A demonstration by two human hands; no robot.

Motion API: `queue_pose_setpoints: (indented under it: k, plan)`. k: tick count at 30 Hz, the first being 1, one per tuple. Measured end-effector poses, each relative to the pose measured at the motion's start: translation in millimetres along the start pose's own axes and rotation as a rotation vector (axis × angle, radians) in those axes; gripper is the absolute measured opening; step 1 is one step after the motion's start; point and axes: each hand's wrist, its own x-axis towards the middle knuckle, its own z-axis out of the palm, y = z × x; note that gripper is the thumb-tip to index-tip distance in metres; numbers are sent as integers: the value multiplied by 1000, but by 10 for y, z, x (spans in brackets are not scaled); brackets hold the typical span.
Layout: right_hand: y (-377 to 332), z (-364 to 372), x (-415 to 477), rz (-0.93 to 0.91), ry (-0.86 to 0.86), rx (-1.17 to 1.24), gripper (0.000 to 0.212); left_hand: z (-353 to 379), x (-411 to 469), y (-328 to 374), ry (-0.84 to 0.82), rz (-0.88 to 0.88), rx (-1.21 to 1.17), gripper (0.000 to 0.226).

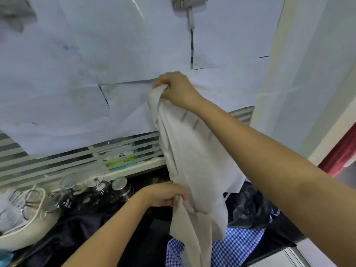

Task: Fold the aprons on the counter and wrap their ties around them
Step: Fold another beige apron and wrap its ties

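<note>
The right hand point(178, 89) is raised high in front of the paper sheets point(96, 54) taped over the wall, its fingers curled tight round a bunched top edge of a pale beige apron point(192, 160). The apron hangs down from that grip in long loose folds, clear of the surface point(283, 239), with a few short grey stripes showing just under the right wrist. Well below the right hand and a little to its left, the left hand point(165, 195) pinches a gathered part of the same apron at its lower left side, fingers closed on the fabric; from under this hand a narrower strip of the cloth trails straight down and out of view at the bottom. Whether that strip is a tie or a folded edge cannot be told. Beneath the left forearm lies a dark navy cloth point(92, 230), spread and crumpled. Below the hanging apron, to the right of the left hand, a blue checked cloth point(233, 249) shows, and just above it sits a black plastic bag point(250, 207). To the left of the left hand stand a steel cup point(122, 187) and several clear glass jars point(71, 186), with a white basin point(28, 228) farther left again.
</note>
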Motion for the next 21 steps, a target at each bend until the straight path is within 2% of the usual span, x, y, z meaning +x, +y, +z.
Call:
queue_pose_setpoints:
  k: [2,4,6,8,10,13,19,21]
  plan:
    - [62,520,-119,5,-255,27,26,-35,4,-349,25,-78,-132,56]
    - [198,896,-303,29,-486,23,45,-65,-15,-713,81,-106,-402,47]
    - [411,1112,-537,114,-623,52,54,-64,-48,-1057,140,-146,-653,32]
    - [640,1207,-838,274,-611,150,47,-82,-55,-1385,239,-198,-812,29]
    - [917,1206,-1201,467,-480,245,30,-91,-40,-1618,317,-214,-914,33]
    - [1346,1099,-1762,684,-407,301,6,-125,-12,-1842,392,-265,-933,40]
    - [1815,764,-2504,1193,-567,145,41,-120,76,-1982,517,-289,-798,33]
    - [1823,676,-2621,1351,-699,80,51,-124,94,-1988,538,-261,-801,31]
